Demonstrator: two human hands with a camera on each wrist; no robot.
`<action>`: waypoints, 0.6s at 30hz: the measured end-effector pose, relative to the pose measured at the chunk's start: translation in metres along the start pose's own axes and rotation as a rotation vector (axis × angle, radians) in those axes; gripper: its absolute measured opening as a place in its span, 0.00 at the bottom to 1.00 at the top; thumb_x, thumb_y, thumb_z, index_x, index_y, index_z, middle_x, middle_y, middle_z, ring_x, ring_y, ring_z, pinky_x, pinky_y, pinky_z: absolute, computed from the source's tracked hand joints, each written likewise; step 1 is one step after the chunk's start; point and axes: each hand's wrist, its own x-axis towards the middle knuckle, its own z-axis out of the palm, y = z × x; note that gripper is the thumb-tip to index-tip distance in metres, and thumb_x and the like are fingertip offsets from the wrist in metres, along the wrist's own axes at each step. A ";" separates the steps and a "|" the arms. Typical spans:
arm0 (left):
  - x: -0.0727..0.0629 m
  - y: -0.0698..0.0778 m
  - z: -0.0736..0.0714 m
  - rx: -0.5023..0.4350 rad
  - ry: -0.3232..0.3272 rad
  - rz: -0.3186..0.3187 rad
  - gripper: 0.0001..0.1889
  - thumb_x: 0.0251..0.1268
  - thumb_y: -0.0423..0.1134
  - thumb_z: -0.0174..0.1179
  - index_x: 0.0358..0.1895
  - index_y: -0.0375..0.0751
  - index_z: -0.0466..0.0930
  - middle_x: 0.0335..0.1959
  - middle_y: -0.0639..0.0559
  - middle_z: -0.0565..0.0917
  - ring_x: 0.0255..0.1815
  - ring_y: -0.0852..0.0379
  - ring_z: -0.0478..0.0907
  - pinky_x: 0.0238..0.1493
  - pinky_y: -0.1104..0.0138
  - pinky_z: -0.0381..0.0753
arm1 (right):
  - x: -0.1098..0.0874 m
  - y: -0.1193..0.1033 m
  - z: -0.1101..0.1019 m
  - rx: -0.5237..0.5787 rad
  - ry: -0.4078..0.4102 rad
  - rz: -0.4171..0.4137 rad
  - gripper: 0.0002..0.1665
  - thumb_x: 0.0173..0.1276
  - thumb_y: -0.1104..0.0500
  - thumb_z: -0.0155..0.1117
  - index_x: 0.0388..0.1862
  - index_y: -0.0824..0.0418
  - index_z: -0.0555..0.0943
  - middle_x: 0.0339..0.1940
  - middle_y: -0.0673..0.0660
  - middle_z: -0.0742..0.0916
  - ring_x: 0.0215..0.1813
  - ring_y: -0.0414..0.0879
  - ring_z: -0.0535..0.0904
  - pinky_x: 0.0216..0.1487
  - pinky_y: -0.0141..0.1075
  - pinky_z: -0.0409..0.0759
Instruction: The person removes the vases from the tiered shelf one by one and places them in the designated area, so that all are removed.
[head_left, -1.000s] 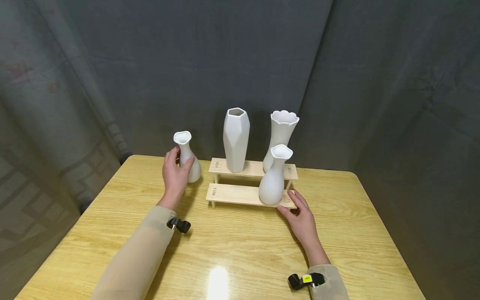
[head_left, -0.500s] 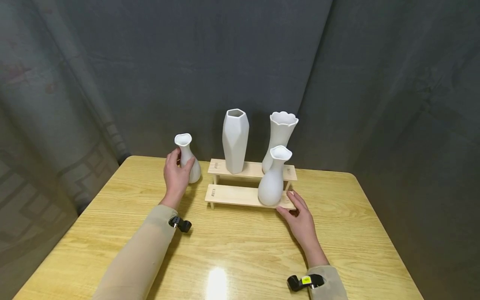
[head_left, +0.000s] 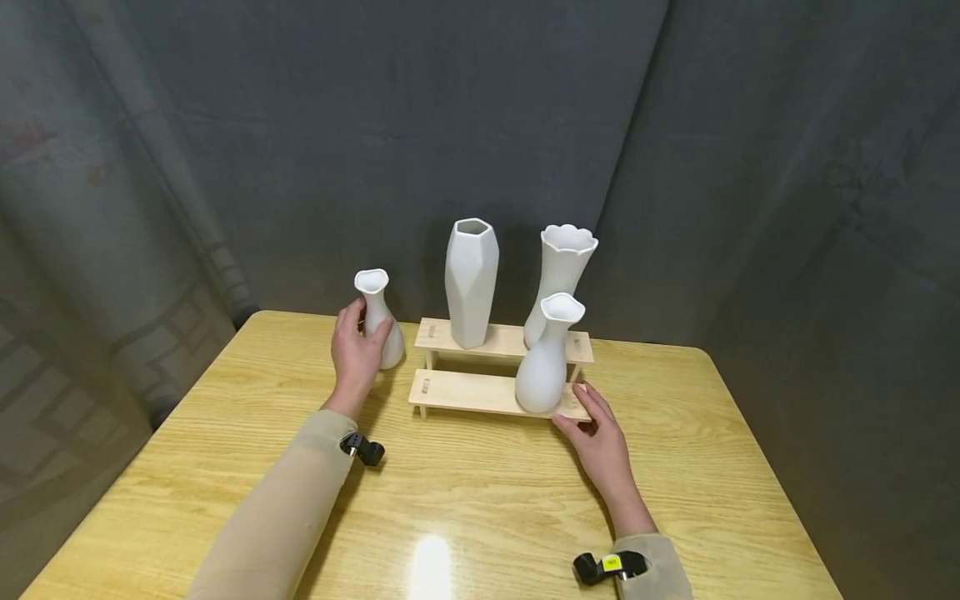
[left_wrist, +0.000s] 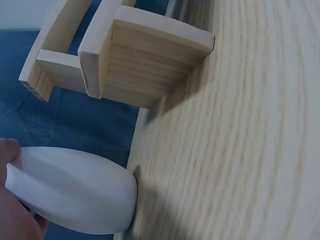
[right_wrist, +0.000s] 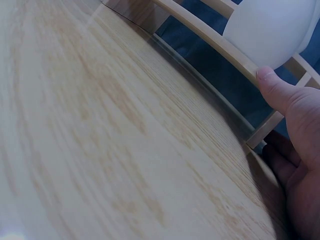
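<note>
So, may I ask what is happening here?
A person's left hand grips a white vase, left of a two-step wooden stand. The right hand holds the right end of the stand's lower step. A faceted vase and a scalloped vase stand on the upper step, a round-bellied vase on the lower one.

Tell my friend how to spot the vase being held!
On the wooden table there's a two-step stand. Just left of it, the left grip holds a white wavy-mouthed vase: the only vase not on the stand.
</note>
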 end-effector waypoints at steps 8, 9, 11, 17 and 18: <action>0.000 -0.004 0.000 0.045 -0.012 0.011 0.27 0.78 0.36 0.71 0.74 0.32 0.76 0.65 0.31 0.78 0.65 0.33 0.79 0.68 0.41 0.79 | -0.001 0.002 0.001 0.002 -0.002 0.002 0.45 0.78 0.52 0.77 0.88 0.55 0.69 0.91 0.58 0.62 0.87 0.56 0.63 0.74 0.39 0.77; 0.000 -0.005 0.001 0.049 -0.012 0.010 0.27 0.78 0.36 0.71 0.74 0.32 0.76 0.65 0.31 0.78 0.65 0.33 0.78 0.68 0.41 0.79 | -0.001 0.002 0.001 0.001 -0.003 0.002 0.45 0.78 0.52 0.77 0.88 0.55 0.69 0.91 0.58 0.62 0.87 0.56 0.64 0.73 0.38 0.77; 0.000 -0.006 0.002 0.063 -0.010 0.008 0.27 0.79 0.37 0.70 0.75 0.33 0.76 0.65 0.32 0.78 0.65 0.34 0.78 0.68 0.41 0.78 | 0.000 0.002 0.001 0.000 -0.005 0.001 0.45 0.78 0.52 0.77 0.88 0.55 0.69 0.91 0.58 0.62 0.87 0.57 0.64 0.74 0.39 0.77; 0.000 -0.010 0.005 0.086 -0.001 0.015 0.28 0.80 0.39 0.70 0.76 0.34 0.74 0.66 0.32 0.77 0.67 0.33 0.76 0.70 0.40 0.75 | 0.000 0.001 0.001 -0.001 -0.002 0.002 0.44 0.78 0.53 0.76 0.88 0.56 0.69 0.91 0.59 0.62 0.87 0.57 0.63 0.77 0.53 0.75; 0.000 -0.010 0.005 0.083 0.001 0.020 0.28 0.80 0.39 0.70 0.76 0.34 0.74 0.66 0.31 0.77 0.67 0.32 0.76 0.70 0.39 0.75 | 0.001 0.001 0.001 -0.001 -0.002 0.002 0.44 0.78 0.54 0.76 0.88 0.56 0.69 0.91 0.59 0.62 0.87 0.57 0.63 0.77 0.53 0.75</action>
